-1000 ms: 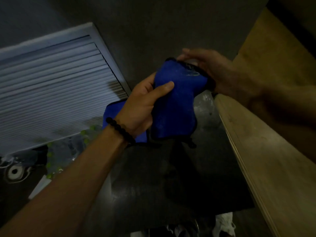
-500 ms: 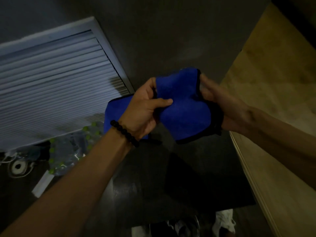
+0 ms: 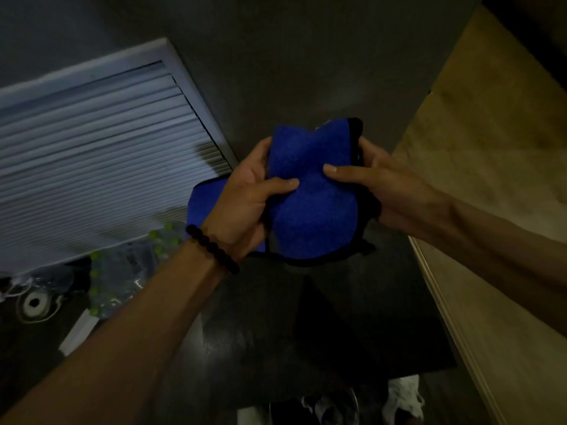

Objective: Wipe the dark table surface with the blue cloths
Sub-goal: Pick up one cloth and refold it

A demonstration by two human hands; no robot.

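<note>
white slatted blind, wooden board, packaged bottles

There is a single view, from a wide-angle camera worn on the person's head. It looks steeply down and forward, close over both forearms, onto the dark glossy desk below, with a pale wooden panel along the right edge of the view.

Blue cloth edged black; black bead bracelet; white slats.
</note>
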